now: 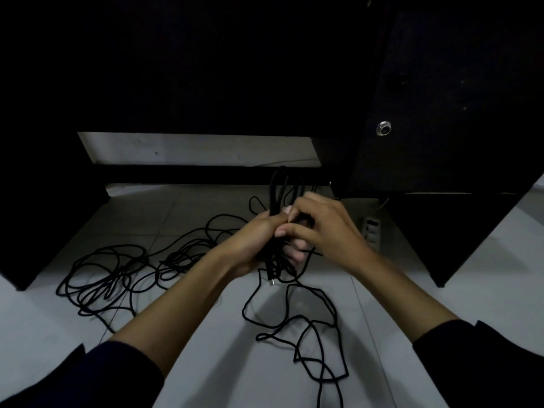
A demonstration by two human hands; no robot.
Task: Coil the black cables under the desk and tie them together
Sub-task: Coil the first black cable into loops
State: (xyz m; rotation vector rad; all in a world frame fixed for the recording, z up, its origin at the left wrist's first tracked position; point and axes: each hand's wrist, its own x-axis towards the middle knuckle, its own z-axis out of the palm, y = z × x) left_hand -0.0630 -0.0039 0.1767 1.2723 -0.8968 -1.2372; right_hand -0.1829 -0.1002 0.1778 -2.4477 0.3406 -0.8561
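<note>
A bundle of coiled black cable [279, 187] stands up out of my left hand [256, 240], which is closed around its middle. My right hand [321, 228] is pressed against the same bundle from the right, its fingers pinching a strand near my left thumb. A plug end [273, 279] hangs just below my hands. A loose cable [312, 328] trails from the bundle in loops over the floor in front of me. A second tangle of black cable [109, 275] lies spread on the tiles to the left.
The dark underside of the desk [206, 69] fills the top of the view. Dark side panels stand left [44, 231] and right [441, 113], the right with a metal fitting [383, 128]. A white power strip [372, 231] lies on the tiled floor [206, 363] behind my right hand.
</note>
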